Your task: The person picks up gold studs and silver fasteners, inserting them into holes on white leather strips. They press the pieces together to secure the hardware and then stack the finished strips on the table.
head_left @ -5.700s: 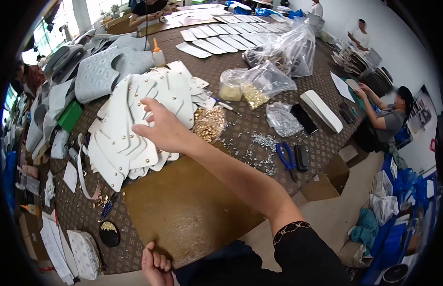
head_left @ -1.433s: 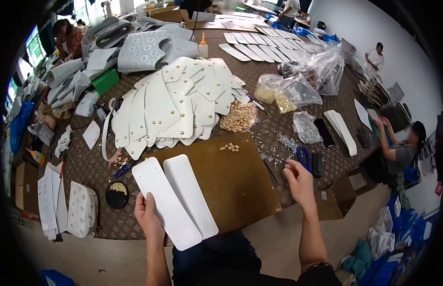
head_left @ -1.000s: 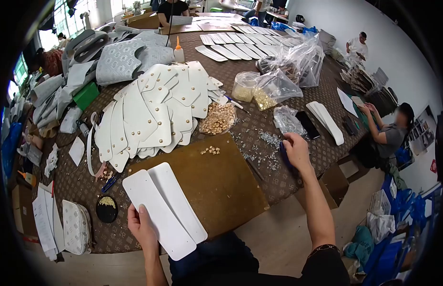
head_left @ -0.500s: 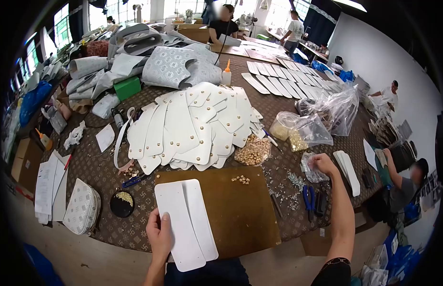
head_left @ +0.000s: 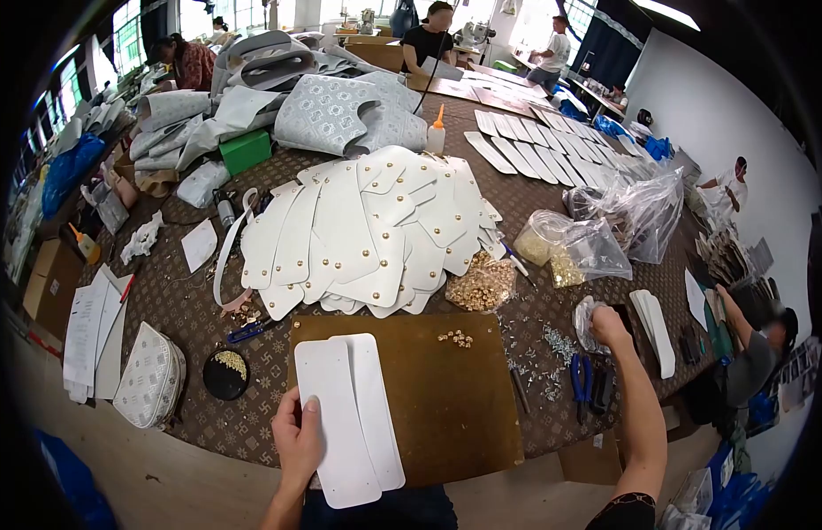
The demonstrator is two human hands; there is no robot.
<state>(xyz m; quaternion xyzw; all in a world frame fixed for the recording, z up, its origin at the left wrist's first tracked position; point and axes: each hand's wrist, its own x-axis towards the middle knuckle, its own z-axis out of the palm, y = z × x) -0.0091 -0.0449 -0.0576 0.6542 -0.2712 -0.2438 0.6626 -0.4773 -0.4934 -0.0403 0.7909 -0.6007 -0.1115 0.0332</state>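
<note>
My left hand (head_left: 298,435) is closed on the lower left edge of two overlapping white panels (head_left: 340,415), with the thumb on top. Small holes dot the panels, which lie partly over a brown board (head_left: 455,397). A few gold rivet caps (head_left: 455,338) sit on that board near its far edge. Over at the right, my right hand (head_left: 611,323) is curled at a small clear plastic bag (head_left: 585,320); its fingertips are hidden. Loose silver rivet pieces (head_left: 559,343) lie beside the bag, and blue-handled pliers (head_left: 581,378) are just nearer to me.
A big pile of white panels with gold studs (head_left: 358,234) stands behind the board. Beside it is a bag of gold caps (head_left: 482,281). A round black dish (head_left: 225,374) and a patterned pouch (head_left: 151,375) are at left. Several people work around the room.
The view has shifted slightly, so the scene sits a little further right. My right hand stays at the plastic bag, which looks more bunched up. My left hand keeps the panels in place.
</note>
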